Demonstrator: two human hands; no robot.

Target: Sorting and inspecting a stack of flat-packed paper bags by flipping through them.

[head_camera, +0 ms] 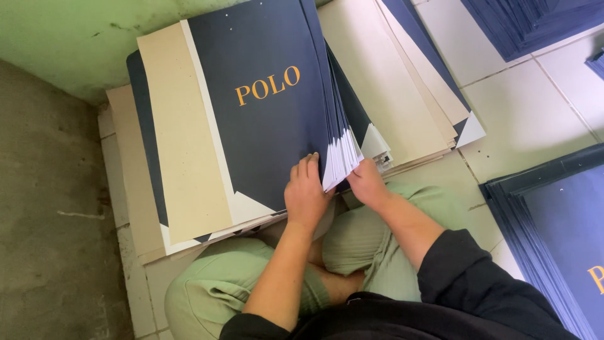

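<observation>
The left hand (306, 192) lies flat, fingers together and stretched forward, on the near right corner of the top dark navy printed sheet (258, 94); that sheet bears gold lettering and a white edge along its left and bottom; it lies on the floor in front of the person's crossed legs in light green trousers (220, 283). The right hand (366, 182) sits just beside the left, at the fanned white edges of the stack of navy sheets (343, 151); its fingers go under the lifted edges and are hidden, so I cannot tell how tightly they close; the thumb side rests against the stack's lower corner. Under the navy sheets lie beige cardboard sheets (182, 138), offset to the left; more beige and navy sheets (390, 82) spread to the right, overlapping the stack. All of it rests on a white tiled floor (528, 119); a green painted wall (75, 38) rises at the top left; 2 further piles of navy sheets lie well apart, 1 at the top right (535, 19) and 1 at the right edge (560, 220).
</observation>
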